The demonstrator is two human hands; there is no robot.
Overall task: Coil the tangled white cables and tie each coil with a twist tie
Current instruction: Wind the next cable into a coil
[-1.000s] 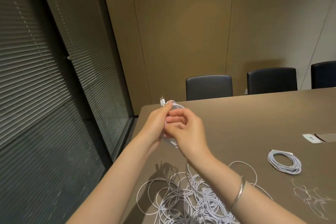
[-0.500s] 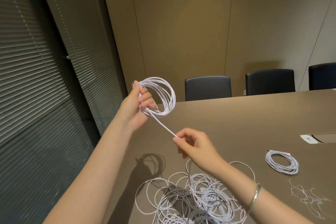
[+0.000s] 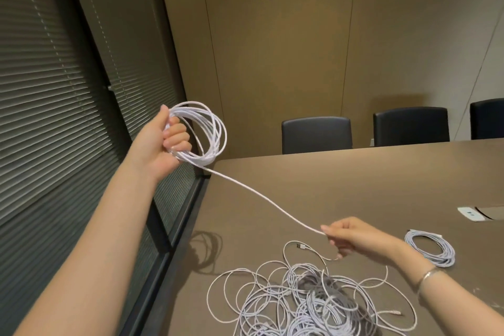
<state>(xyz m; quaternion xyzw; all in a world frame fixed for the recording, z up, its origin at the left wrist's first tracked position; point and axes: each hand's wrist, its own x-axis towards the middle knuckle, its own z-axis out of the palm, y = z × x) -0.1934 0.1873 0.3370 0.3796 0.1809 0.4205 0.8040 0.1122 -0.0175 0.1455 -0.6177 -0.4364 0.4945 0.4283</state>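
Observation:
My left hand (image 3: 163, 142) is raised off the table's left edge and grips a coil of white cable (image 3: 210, 131) with several loops. A straight run of the same cable (image 3: 261, 196) stretches down and right to my right hand (image 3: 349, 237), which pinches it just above the table. Below that hand lies a tangled pile of white cables (image 3: 308, 303) on the brown table (image 3: 327, 180). A finished coil (image 3: 431, 248) rests flat to the right. A few twist ties (image 3: 488, 300) show faintly at the right edge.
A white socket panel (image 3: 470, 213) is set into the table at the right. Three black chairs (image 3: 316, 133) stand along the far edge. Window blinds (image 3: 54, 117) run along the left, close to the table's left edge.
My hands were together at the coil. The left hand has lifted the coil up and left, and the right hand has slid down and right along the cable, drawing a length taut.

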